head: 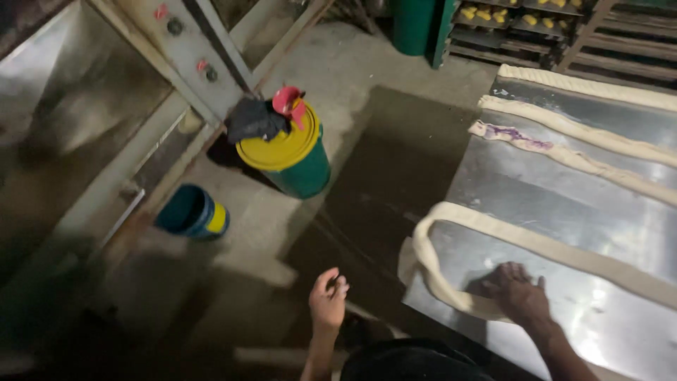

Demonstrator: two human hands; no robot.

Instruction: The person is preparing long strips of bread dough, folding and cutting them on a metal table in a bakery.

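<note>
At about five o'clock the right hand (518, 289) lies palm down, fingers spread flat, on the near end of a long rope of pale dough (451, 282), pressing it against the steel table (564, 212); it grips nothing, and the forearm runs back toward the lower right corner. The rope bends in a hairpin at the table's near left corner, just left of that hand, and its upper run stretches away toward three o'clock. At six o'clock the left hand (328, 296) hangs over the floor, off the table, raised with fingers loosely curled and empty, touching nothing. Between the two hands lies dark concrete floor (367, 176). Farther out, at nine o'clock, a small blue bucket (190, 212) lies tipped beside a metal machine frame (162, 63). Toward eleven o'clock stands a green bin with a yellow lid (293, 159), a dark cloth (254, 118) and a red scoop (290, 102) resting on top. At two o'clock three more dough ropes (564, 127) cross the table, one streaked with purple. Beyond them, at one o'clock, wooden racks (508, 25) hold small yellow pieces.
</note>
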